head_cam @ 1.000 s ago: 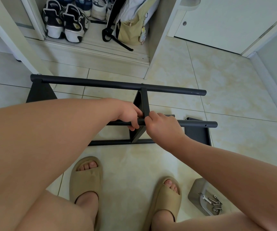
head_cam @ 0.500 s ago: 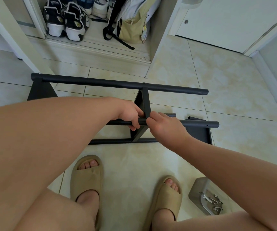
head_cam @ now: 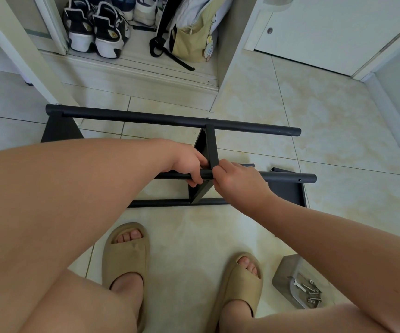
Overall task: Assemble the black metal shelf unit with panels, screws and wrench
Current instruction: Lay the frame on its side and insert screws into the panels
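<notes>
While the black shelf frame [head_cam: 170, 121] lies on its side on the tiled floor [head_cam: 326, 116], we hold its near tube [head_cam: 288, 177] with both hands. Our left hand [head_cam: 189, 164] curls round it just left of the upright middle panel [head_cam: 209, 145], and our right hand [head_cam: 237, 181] closes round it at the joint. Beside our right slipper [head_cam: 240, 284], a grey tray [head_cam: 284, 272] holds screws [head_cam: 313, 294] and a small wrench [head_cam: 298, 284].

Pale glossy tiled floor [head_cam: 314, 116], black metal shelf frame [head_cam: 170, 120] lying across the middle, small grey tray [head_cam: 283, 272] holding screws [head_cam: 313, 296] and a wrench [head_cam: 298, 285] at lower right, two beige slides [head_cam: 124, 255] at bottom centre
</notes>
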Demonstrator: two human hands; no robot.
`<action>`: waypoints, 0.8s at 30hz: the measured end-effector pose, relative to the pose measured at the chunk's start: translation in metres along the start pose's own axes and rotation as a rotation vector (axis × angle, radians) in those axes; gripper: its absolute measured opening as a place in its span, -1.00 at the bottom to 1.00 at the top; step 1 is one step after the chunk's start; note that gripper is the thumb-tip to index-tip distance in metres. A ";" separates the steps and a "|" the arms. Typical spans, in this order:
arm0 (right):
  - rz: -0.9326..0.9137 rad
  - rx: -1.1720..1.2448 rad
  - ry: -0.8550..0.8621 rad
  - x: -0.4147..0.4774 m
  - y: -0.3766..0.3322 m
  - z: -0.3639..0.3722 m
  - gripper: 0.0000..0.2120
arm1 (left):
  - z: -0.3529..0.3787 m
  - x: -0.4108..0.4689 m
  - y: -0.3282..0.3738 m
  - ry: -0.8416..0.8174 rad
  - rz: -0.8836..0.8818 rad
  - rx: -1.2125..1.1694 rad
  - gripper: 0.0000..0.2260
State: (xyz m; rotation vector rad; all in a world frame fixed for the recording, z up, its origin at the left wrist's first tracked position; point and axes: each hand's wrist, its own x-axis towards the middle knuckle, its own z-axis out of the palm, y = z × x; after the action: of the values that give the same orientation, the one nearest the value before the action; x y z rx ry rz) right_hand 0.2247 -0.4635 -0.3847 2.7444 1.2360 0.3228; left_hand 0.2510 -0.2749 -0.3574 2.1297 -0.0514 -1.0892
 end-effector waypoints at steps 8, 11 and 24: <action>-0.059 0.185 0.040 -0.011 0.010 0.003 -0.79 | 0.001 0.003 -0.004 0.009 0.000 0.018 -0.53; -0.035 0.226 0.018 -0.012 0.012 0.002 -0.78 | 0.001 0.004 -0.004 0.008 0.001 -0.002 -0.50; -0.142 0.316 0.202 -0.011 0.021 0.015 -0.94 | 0.001 0.009 -0.007 0.010 0.009 -0.032 -0.51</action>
State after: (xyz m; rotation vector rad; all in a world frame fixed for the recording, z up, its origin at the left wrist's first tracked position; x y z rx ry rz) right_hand 0.2364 -0.4859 -0.3967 2.9167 1.6549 0.4333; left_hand 0.2539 -0.2732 -0.3684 2.1049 -0.0386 -1.0671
